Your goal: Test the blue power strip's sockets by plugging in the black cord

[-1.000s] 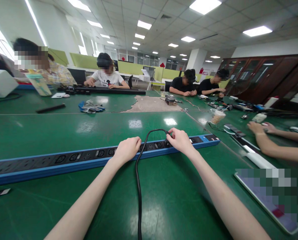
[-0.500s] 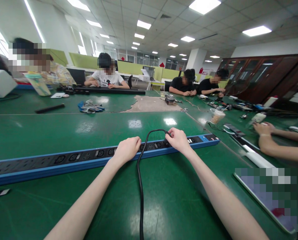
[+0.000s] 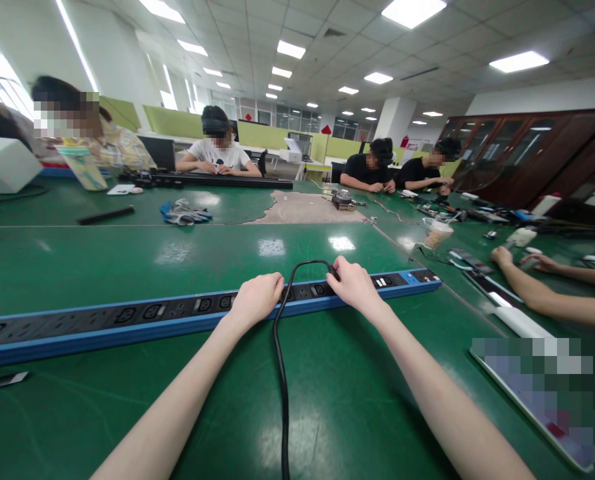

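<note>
A long blue power strip [image 3: 102, 333] with a black face and a row of sockets lies across the green table in front of me. My left hand [image 3: 256, 297] is closed around the strip near its middle, fingers hidden behind the far side. Farther right, my right hand [image 3: 353, 283] pinches the plug end [image 3: 332, 271] of a black power cord at the strip's sockets. The palm hides most of the plug, so how deep it sits cannot be seen. From there the power cord [image 3: 283, 380] arches left, crosses the strip beside my left hand and runs down toward me.
Blue-and-white gloves [image 3: 184, 212] and a dark bar [image 3: 106, 215] lie beyond the strip. A plastic cup [image 3: 437, 235] stands at the right. Nearer are a tablet-like panel [image 3: 532, 413] and a co-worker's hands [image 3: 507, 260]. Several people sit around the table.
My hands keep their places on the strip and plug, the right one tilting slightly. The view shifts a little. At the right, the co-worker's hands have moved apart.
</note>
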`<state>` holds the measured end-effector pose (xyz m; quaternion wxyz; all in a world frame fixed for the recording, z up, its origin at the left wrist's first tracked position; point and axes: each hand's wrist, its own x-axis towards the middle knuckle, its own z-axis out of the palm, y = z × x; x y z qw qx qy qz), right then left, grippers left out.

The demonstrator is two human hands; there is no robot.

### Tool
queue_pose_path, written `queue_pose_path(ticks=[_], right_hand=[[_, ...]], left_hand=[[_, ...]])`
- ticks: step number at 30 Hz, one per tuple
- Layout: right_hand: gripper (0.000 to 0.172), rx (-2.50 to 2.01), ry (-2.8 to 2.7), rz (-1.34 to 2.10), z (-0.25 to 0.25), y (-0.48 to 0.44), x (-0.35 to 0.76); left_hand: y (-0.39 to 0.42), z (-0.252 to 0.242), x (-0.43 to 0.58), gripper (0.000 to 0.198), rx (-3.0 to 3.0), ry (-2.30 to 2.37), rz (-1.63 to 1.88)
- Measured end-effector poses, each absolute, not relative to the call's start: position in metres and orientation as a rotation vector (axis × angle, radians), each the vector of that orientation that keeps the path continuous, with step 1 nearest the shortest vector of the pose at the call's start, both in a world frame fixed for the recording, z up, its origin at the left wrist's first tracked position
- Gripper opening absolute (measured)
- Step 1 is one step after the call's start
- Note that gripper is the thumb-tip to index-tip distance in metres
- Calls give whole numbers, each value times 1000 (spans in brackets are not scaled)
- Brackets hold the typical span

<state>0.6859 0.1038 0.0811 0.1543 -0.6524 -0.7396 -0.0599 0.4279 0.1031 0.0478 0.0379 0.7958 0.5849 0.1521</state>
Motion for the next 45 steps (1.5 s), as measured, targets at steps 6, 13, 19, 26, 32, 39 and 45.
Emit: queue_pose_path(ticks=[6, 13, 19, 26, 32, 39, 45], right_hand=[[42, -1910, -2176, 24, 97, 100, 704], [51, -2099, -2231, -189, 96, 92, 684], [52, -2160, -2198, -202, 94, 94, 675], [57, -2150, -2268, -236, 96, 91, 677], [58, -2156, -2252, -176, 97, 94, 681], [69, -2095, -2314, -237, 111, 90, 690], [55, -2086, -2346, -221, 107, 92, 687]], left_hand=[[105, 46, 427, 46, 2468, 1783, 452], [105, 45, 426, 48, 2482, 1786, 462], [104, 46, 426, 48, 2467, 1791, 448], [105, 47, 426, 47, 2459, 1787, 464], [106, 44, 427, 46, 2477, 1789, 468], [106, 44, 426, 46, 2485, 1788, 467], [104, 46, 427, 45, 2488, 1789, 471]])
